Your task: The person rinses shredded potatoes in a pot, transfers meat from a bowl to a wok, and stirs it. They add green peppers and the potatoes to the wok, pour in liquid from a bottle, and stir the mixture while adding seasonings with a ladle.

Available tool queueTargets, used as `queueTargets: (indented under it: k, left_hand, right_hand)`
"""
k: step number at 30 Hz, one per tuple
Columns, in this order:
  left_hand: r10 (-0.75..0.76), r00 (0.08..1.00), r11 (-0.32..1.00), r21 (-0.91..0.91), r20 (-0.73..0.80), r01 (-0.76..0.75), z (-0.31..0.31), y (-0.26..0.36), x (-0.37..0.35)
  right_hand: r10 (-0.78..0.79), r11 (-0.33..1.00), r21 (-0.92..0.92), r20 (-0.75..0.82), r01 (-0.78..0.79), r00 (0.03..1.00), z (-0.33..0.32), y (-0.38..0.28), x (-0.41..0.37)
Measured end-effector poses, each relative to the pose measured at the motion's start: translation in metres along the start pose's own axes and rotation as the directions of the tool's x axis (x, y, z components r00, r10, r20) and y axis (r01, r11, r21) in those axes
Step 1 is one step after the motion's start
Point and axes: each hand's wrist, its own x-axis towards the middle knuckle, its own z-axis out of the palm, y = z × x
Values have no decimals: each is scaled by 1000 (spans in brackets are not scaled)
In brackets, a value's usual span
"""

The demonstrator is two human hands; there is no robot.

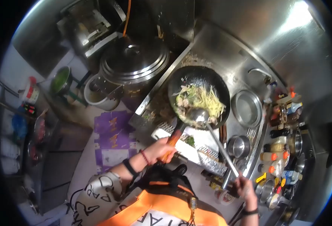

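My left hand (pixel 160 151) is closed round the wooden handle (pixel 172 140) of a black wok (pixel 218 81) on the stove. Inside the wok lie pale yellow shreds (pixel 207 100), with green bits and light brownish pieces at their left. A long-handled metal ladle (pixel 199 115) rests its bowl among the food at the wok's near side. Its shaft runs down to the right into my right hand (pixel 246 190), which is wrapped round the end. What the food shreds are I cannot make out for sure.
Right of the wok sit a metal basin (pixel 247 108) and a small metal pot (pixel 238 146). Sauce bottles (pixel 273 156) crowd the right side. A large lidded pot (pixel 134 60) stands at the back left, with a flattened purple box (pixel 113 132) on the floor below.
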Motion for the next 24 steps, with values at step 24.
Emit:
queueTargets:
  k: [24]
  left_hand:
    - [865,417,-190,952,279,-242,43,0,73]
  right_hand:
    - [-220,971,-126,-157,201,963,138,-29,91]
